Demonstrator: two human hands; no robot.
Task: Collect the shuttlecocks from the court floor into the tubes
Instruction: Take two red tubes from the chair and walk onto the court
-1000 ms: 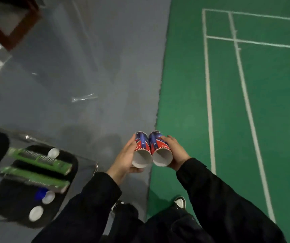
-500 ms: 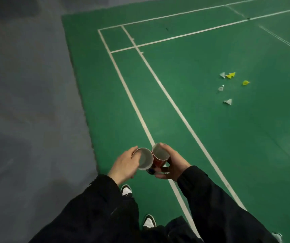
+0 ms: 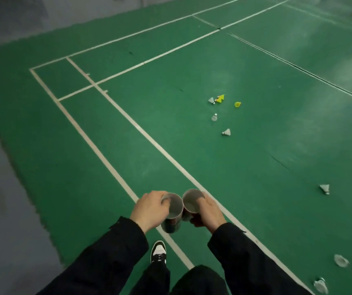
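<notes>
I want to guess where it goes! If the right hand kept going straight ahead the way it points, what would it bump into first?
Probably nothing soon: ahead of the right hand lies bare green court. The shuttlecocks lie further to the right, though depth is unclear.

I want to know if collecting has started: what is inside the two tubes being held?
The left tube and right tube show only pale bare inner walls near their open mouths, with no shuttlecock visible. Their deeper ends are hidden from view.

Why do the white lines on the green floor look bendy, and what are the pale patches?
Head view: the wide-angle lens bends the court lines; pale patches at upper right are light glare on the shiny floor; the right-edge shuttlecocks look blurry.
</notes>
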